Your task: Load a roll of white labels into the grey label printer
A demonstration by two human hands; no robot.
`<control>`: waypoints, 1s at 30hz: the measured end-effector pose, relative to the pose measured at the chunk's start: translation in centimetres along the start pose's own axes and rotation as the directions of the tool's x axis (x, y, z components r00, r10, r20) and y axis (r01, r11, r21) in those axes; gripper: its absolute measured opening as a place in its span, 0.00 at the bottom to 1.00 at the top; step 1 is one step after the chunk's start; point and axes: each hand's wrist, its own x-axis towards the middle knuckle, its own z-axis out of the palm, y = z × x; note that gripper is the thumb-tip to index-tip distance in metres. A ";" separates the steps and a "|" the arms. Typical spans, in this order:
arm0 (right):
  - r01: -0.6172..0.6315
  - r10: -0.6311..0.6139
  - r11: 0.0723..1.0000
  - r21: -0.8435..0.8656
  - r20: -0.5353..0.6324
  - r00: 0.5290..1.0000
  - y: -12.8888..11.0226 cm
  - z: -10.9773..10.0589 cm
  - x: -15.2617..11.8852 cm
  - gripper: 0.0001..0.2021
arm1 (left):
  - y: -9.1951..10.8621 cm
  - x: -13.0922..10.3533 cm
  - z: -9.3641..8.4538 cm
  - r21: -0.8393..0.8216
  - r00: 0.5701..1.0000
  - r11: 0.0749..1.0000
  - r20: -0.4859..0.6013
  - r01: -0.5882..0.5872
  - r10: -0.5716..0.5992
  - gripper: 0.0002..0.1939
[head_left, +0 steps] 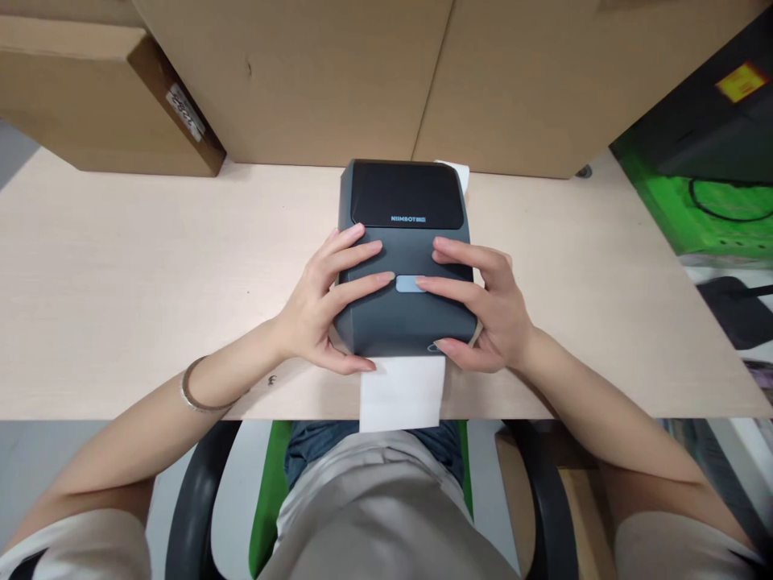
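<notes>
A dark grey label printer (411, 322) with a glossy black window marked NIIMBOT and a light blue button (406, 283) stands on the table in front of me. White label paper (402, 395) comes out of its front and hangs past the table edge. My left hand (323, 298) grips the printer's left side, fingers spread over the lid and thumb at the lower front edge by the paper. On the other side, my right hand (486, 302) grips it too, with one fingertip on the blue button and the thumb near the front corner.
Large cardboard boxes (314, 80) line the back of the pale wooden table (121, 282). A smaller carton (72, 97) sits at the back left. To the right are a black object (713, 121) with a yellow label and a green surface (652, 201). White paper (457, 171) shows behind the printer.
</notes>
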 end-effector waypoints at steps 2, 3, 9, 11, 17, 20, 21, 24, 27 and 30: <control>-0.010 0.010 1.000 -0.010 0.022 1.000 -0.1 -0.1 0.2 0.29 | 0.4 0.5 -0.4 0.017 1.000 1.000 0.023 -0.018 0.017 0.48; -0.011 0.012 1.000 -0.023 0.023 1.000 -0.1 -0.1 0.3 0.28 | 0.6 0.8 -0.7 0.030 0.999 0.999 0.040 -0.021 0.019 0.47; -0.016 0.015 0.997 -0.069 -0.011 1.000 -0.4 0.2 0.5 0.26 | 1.6 1.9 -1.8 0.066 0.997 0.997 0.070 -0.033 0.028 0.39; -0.031 0.030 0.997 -0.072 -0.009 0.999 -0.5 0.2 0.5 0.25 | 1.7 2.1 -1.9 0.064 0.996 0.998 0.081 -0.028 0.023 0.38; 0.049 -0.048 0.996 -0.076 0.014 0.999 -0.1 -0.2 0.7 0.31 | 1.5 1.9 -1.9 0.027 0.996 0.999 0.083 -0.040 0.038 0.42; 0.078 -0.079 0.997 -0.012 -0.088 0.993 0.6 -0.3 0.6 0.39 | 1.4 1.6 -1.9 0.034 0.996 0.999 0.092 -0.005 0.002 0.46; 0.095 -0.093 0.995 0.014 -0.140 0.986 0.9 -0.3 0.5 0.41 | 1.3 1.5 -1.9 0.033 0.997 0.999 0.075 -0.001 -0.001 0.47; 0.157 -0.140 0.986 0.053 -0.241 0.960 1.6 -0.1 -0.1 0.44 | 1.2 1.2 -1.9 0.023 0.999 1.000 0.040 -0.016 0.016 0.48; 0.115 -0.110 0.993 0.021 -0.153 0.982 1.9 0.2 -0.9 0.49 | 1.0 1.0 -1.9 0.018 0.996 1.000 0.089 0.017 -0.019 0.51; 0.041 -0.041 0.999 -0.002 -0.071 0.997 2.0 0.3 -1.4 0.53 | 0.7 1.0 -1.8 -0.028 0.995 0.998 0.091 0.055 -0.052 0.56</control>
